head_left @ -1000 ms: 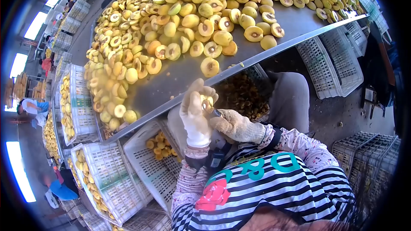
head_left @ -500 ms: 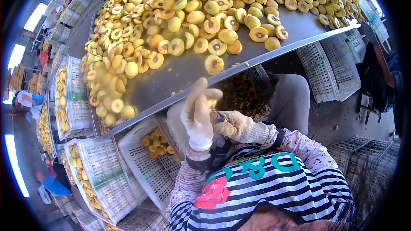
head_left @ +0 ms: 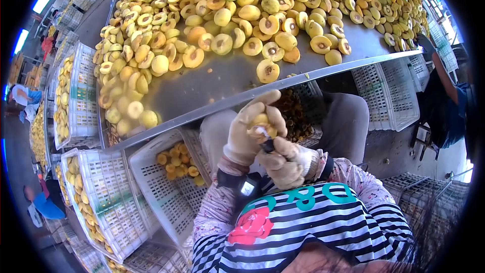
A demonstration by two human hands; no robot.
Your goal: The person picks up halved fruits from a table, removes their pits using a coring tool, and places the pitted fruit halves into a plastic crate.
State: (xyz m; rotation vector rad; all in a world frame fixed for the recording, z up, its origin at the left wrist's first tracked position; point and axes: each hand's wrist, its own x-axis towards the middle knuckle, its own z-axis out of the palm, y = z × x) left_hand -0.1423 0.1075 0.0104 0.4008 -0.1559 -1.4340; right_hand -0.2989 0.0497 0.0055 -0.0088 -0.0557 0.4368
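My left hand (head_left: pixel 246 134), in a pale glove, is closed around a yellow peach half (head_left: pixel 262 121) just below the table's front edge. My right hand (head_left: pixel 285 164), in a knitted glove, grips a small pitting tool (head_left: pixel 263 139) whose tip is pressed into that fruit. Both hands are close together above my lap. A large heap of halved yellow peaches (head_left: pixel 222 25) covers the steel table (head_left: pixel 212 83) in front of me.
A white crate (head_left: pixel 169 187) with a few pitted halves sits at my lower left, with fuller crates (head_left: pixel 93 207) beside it. A bin of dark pits (head_left: pixel 293 111) lies under the table edge. Empty white crates (head_left: pixel 391 88) stand at right. Other people work at the left.
My hands have shifted slightly right and lower, and the left hand has turned the peach half so its flesh shows. The view has tilted a bit toward the table.
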